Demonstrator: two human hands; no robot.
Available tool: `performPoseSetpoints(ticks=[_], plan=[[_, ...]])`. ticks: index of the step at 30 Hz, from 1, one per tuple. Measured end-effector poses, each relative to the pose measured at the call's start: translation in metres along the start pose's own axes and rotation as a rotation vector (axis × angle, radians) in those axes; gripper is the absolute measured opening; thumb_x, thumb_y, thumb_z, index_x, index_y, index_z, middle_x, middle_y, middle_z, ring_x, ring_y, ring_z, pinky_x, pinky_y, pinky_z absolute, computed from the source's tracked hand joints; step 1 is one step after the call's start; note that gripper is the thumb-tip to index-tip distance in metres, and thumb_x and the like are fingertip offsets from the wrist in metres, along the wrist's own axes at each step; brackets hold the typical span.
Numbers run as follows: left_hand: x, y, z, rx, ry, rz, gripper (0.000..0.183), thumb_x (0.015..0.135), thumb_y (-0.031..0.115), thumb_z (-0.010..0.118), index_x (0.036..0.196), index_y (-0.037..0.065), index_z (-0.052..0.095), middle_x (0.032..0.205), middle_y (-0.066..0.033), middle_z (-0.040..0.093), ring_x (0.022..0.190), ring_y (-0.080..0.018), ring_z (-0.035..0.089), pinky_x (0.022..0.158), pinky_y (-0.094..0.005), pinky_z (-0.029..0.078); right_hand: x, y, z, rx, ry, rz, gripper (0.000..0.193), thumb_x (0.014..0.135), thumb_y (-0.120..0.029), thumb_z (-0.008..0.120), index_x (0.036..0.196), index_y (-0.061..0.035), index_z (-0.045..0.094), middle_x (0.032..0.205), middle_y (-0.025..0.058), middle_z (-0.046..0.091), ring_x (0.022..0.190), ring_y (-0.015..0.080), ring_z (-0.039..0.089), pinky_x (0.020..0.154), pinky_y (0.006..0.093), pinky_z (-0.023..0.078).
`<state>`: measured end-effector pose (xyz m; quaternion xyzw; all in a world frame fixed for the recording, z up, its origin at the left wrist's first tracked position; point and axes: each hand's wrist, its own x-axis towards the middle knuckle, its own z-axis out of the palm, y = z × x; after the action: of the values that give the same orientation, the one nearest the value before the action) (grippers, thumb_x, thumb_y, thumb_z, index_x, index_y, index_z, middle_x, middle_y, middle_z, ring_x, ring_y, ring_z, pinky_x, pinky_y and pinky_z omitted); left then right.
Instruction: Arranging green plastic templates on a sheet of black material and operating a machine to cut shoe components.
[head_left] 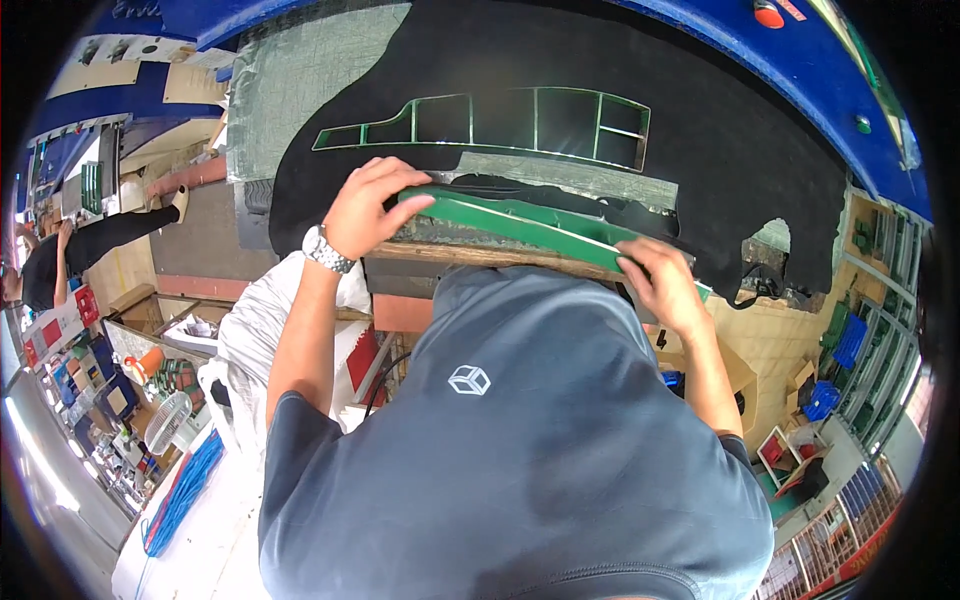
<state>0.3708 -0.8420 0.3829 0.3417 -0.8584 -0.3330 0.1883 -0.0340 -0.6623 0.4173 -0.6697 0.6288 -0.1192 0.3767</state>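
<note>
A long green cutting die (520, 222) with a thin, pale metal edge is held tilted over the front edge of the table. My left hand (372, 205) grips its left end, thumb along the near side. My right hand (665, 282) is closed on its right end. Beyond it, a second green cutting die (537, 120), an open frame split into several cells, lies flat on a large black sheet (720, 130). The black sheet has ragged cut-outs near my hands, where the scuffed grey cutting board (570, 172) shows through.
Blue machine beams (720, 50) curve over the table's far side, with a red button (768, 14) on one. White cloth (260, 340) hangs at my left, near a fan (168, 422). Another person (95, 250) is farther left. Metal racks (868, 350) stand at the right.
</note>
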Motion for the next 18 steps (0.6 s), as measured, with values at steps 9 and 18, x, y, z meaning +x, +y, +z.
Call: performPoseSetpoints(ticks=[9, 18], plan=[[0.015, 0.070, 0.036, 0.064, -0.243, 0.171, 0.077, 0.072, 0.030, 0.093, 0.142, 0.018, 0.064, 0.134, -0.0047, 0.064, 0.127, -0.0286, 0.057, 0.108, -0.0453, 0.044, -0.004, -0.044, -0.062, -0.308, 0.077, -0.164, 0.042, 0.072, -0.015, 0.090, 0.108, -0.0037, 0.072, 0.097, 0.0132, 0.074, 0.092, 0.0358, 0.071, 0.085, 0.0441, 0.055], [0.022, 0.093, 0.004, 0.259, 0.045, 0.185, 0.068, 0.071, 0.018, 0.090, 0.135, 0.014, 0.068, 0.136, -0.0055, 0.063, 0.127, -0.0309, 0.059, 0.107, -0.0478, 0.044, 0.012, -0.059, -0.128, -0.241, 0.087, -0.278, 0.038, 0.069, -0.008, 0.089, 0.103, -0.0028, 0.074, 0.082, 0.0122, 0.068, 0.078, 0.0324, 0.067, 0.073, 0.0415, 0.053]])
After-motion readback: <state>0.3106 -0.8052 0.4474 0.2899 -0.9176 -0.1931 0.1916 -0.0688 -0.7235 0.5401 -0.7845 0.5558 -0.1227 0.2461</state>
